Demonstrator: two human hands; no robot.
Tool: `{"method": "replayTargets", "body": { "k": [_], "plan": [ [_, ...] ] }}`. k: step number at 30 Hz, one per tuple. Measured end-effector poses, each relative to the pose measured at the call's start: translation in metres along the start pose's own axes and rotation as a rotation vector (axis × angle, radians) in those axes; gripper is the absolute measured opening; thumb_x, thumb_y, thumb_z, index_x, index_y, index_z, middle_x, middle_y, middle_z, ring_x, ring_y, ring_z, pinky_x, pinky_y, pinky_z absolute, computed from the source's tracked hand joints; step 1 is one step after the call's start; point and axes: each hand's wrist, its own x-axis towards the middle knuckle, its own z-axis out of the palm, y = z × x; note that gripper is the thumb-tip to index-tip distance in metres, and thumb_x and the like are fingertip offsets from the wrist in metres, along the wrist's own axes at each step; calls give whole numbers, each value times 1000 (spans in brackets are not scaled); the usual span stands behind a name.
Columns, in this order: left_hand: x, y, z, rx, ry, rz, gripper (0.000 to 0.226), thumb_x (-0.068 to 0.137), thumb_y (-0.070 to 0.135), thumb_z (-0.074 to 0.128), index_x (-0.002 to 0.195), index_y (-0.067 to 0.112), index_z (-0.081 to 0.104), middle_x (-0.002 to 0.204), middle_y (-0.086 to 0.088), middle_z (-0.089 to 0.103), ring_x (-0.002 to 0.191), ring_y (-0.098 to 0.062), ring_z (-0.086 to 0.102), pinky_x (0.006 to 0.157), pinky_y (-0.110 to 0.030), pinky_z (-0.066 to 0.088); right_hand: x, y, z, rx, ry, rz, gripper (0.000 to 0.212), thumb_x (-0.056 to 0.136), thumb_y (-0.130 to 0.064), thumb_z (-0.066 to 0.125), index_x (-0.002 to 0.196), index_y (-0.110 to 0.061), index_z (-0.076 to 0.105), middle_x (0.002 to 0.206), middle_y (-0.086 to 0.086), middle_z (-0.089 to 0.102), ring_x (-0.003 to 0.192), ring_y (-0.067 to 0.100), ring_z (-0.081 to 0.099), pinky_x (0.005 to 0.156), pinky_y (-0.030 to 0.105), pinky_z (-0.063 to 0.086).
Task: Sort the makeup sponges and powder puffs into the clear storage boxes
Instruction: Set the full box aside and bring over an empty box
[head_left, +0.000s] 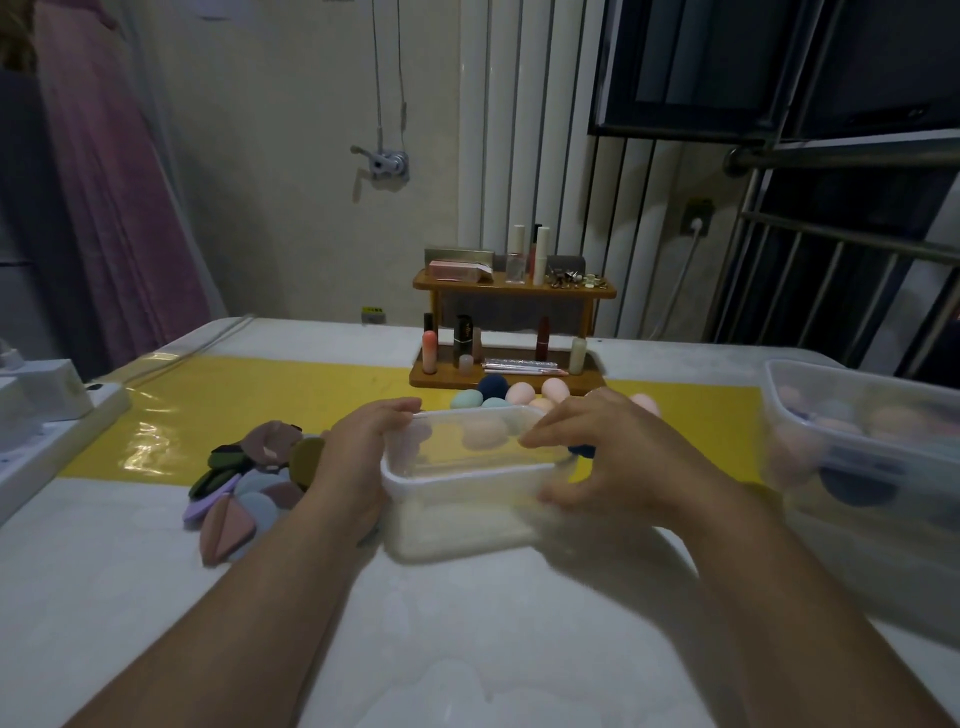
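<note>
Storage box gripped at both ends

White table carries a part-filled second clear box at its right edge. At centre, left hand and right hand curl over the storage box's rims. Powder puffs lie piled just left; egg sponges cluster behind.

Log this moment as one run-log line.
left hand: grips clear box, left rim | right hand: grips right rim | puffs: piled left of box | sponges: loose behind box | second box: sponges inside
</note>
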Motion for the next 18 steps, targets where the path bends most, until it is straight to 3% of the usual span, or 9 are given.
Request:
{"method": "replayTargets", "body": {
  "k": [2,4,6,8,10,12,15,18],
  "plan": [
    [-5,4,1,-144,-30,-72,26,92,27,58,112,16,70,111,-10,69,97,-29,66,75,-40,55,2,1,5,-56,137,-80,44,77,-48,74,121,-43,68,118,-24,63,109,7,44,90,29,44],
    [-5,5,2,-227,-33,-26,36,95,40,55,122,19,66,119,-7,66,102,-27,65,74,-39,54,4,4,9,-77,298,-159,43,72,-48,70,112,-34,75,103,-14,71,95,15,54,75,31,48],
    [-5,5,3,-233,-89,57,50,93,55,48,126,20,62,129,-10,60,104,-25,63,74,-37,51,5,5,10,-97,434,-227,40,69,-45,67,101,-23,79,89,-8,74,81,19,56,64,27,44],
    [-7,4,5,-120,-202,103,53,81,65,52,121,31,60,134,-6,55,111,-23,59,86,-38,47,5,8,8,-128,532,-244,39,69,-44,65,95,-19,80,81,-5,73,74,21,56,59,29,47],
    [-9,1,6,49,-308,132,43,80,61,63,118,43,52,130,5,54,117,-19,56,96,-40,44,4,11,5,-108,599,-240,41,70,-43,64,99,-19,80,80,-5,73,73,21,56,57,31,48],
    [-8,-1,6,100,-345,145,40,82,44,70,117,47,50,122,8,57,113,-17,59,90,-36,47,3,13,4,-69,638,-243,43,72,-42,63,106,-20,78,79,-6,72,73,20,55,57,28,42],
    [-6,-3,4,68,-320,167,39,83,35,65,119,44,50,118,5,58,109,-19,61,85,-33,51,3,12,7,-103,686,-275,39,77,-38,64,108,-18,78,80,-5,74,72,23,56,54,30,45],
    [-7,-2,6,70,-310,217,49,86,34,60,133,34,45,122,3,56,105,-17,60,75,-25,53,7,12,13,-175,761,-321,33,82,-33,65,107,-14,78,80,-1,75,71,26,59,54,33,49]
  ]
}}
